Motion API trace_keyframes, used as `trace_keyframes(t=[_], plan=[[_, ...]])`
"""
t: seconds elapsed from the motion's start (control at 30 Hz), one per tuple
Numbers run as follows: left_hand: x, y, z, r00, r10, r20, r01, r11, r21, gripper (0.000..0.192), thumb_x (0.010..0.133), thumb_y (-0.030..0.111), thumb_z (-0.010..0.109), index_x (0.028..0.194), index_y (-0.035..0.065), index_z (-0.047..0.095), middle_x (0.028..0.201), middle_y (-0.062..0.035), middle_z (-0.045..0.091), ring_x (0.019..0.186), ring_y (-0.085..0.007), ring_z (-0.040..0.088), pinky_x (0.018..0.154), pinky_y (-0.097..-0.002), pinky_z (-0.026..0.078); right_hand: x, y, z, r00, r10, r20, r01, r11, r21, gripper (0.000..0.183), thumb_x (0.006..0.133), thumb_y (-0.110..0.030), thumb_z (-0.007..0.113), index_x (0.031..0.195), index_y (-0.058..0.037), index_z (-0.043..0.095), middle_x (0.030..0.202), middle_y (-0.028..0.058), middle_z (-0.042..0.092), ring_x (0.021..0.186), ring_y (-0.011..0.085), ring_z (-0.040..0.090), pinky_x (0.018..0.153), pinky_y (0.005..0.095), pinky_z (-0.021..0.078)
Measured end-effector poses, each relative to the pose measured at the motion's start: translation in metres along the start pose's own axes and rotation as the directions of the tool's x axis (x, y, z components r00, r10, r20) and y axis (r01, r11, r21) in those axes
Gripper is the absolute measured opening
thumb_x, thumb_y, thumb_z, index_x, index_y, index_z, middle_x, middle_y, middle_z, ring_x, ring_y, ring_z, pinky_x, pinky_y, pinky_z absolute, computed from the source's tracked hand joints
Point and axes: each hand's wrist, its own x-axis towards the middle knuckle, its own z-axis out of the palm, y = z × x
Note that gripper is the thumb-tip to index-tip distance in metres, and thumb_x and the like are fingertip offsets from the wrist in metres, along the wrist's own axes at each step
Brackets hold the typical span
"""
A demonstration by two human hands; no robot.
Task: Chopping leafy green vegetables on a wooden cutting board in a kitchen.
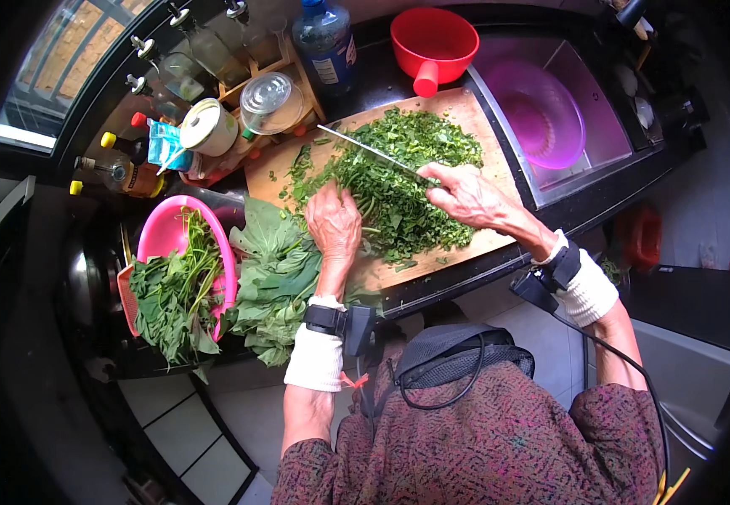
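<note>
My right hand [469, 196] grips a knife [377, 154] by its handle; the blade slants up to the left over a heap of chopped leafy greens [428, 145]. Beside the blade's left part, my left hand [333, 218] rests with bent fingers on stems and leaves at the heap's left edge. The greens lie on a wooden cutting board [497, 158]. Large whole leaves [270, 271] lie against the board's left side, partly behind my left wrist. Further left, a pink plastic basin [230, 265] holds more leafy stems [178, 297], some hanging over its rim.
A red plastic ladle pot [434, 41] stands behind the board. To the right, a sink [604, 126] holds a translucent purple basin [567, 120]. Glass bottles [213, 53], a lidded white container [209, 128] and a large blue bottle [325, 47] line the back left.
</note>
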Motion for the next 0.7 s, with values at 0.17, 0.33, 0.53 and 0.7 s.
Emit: trace_keyframes(t=[0.17, 0.33, 0.53, 0.7], plan=[[-0.003, 0.003, -0.003, 0.999, -0.031, -0.027, 0.029, 0.997, -0.074, 0.032, 0.08, 0.009, 0.054, 0.108, -0.0066, 0.056, 0.093, -0.0209, 0.061, 0.088, -0.0356, 0.057, 0.082, -0.044, 0.042, 0.002, -0.005, 0.01, 0.996, -0.094, 0.002, 0.094, 0.988, -0.126, 0.027, 0.081, -0.011, 0.051, 0.106, -0.0022, 0.054, 0.069, 0.0231, 0.058, 0.064, 0.0387, 0.06, 0.06, 0.046, 0.0467], [-0.001, -0.001, 0.0, 1.0, -0.028, -0.004, 0.028, 0.997, -0.067, 0.03, 0.077, 0.007, 0.055, 0.106, -0.0025, 0.056, 0.085, -0.02, 0.06, 0.082, -0.0356, 0.057, 0.077, -0.0445, 0.042, 0.01, -0.008, 0.014, 0.977, -0.215, -0.002, 0.21, 0.953, -0.219, 0.029, 0.079, -0.004, 0.049, 0.108, 0.0002, 0.051, 0.062, 0.0203, 0.055, 0.058, 0.0353, 0.058, 0.053, 0.0431, 0.0463], [-0.004, 0.004, -0.005, 1.0, 0.011, -0.004, -0.011, 1.0, -0.019, 0.033, 0.077, 0.016, 0.061, 0.105, -0.0023, 0.057, 0.086, -0.0188, 0.06, 0.083, -0.0336, 0.057, 0.077, -0.0427, 0.041, 0.01, -0.011, 0.02, 0.947, -0.318, 0.042, 0.314, 0.89, -0.33, 0.028, 0.079, -0.004, 0.051, 0.106, -0.001, 0.05, 0.06, 0.0141, 0.054, 0.054, 0.0314, 0.057, 0.047, 0.0408, 0.0439], [-0.007, 0.007, -0.004, 0.998, 0.055, 0.026, -0.055, 0.998, 0.034, 0.067, 0.079, 0.051, 0.06, 0.111, -0.0072, 0.053, 0.102, -0.0219, 0.058, 0.099, -0.0348, 0.053, 0.088, -0.0438, 0.037, 0.012, -0.001, 0.029, 0.954, -0.29, 0.083, 0.298, 0.871, -0.391, 0.029, 0.08, -0.008, 0.053, 0.107, 0.0001, 0.049, 0.06, 0.0089, 0.05, 0.053, 0.0275, 0.054, 0.047, 0.0364, 0.043]])
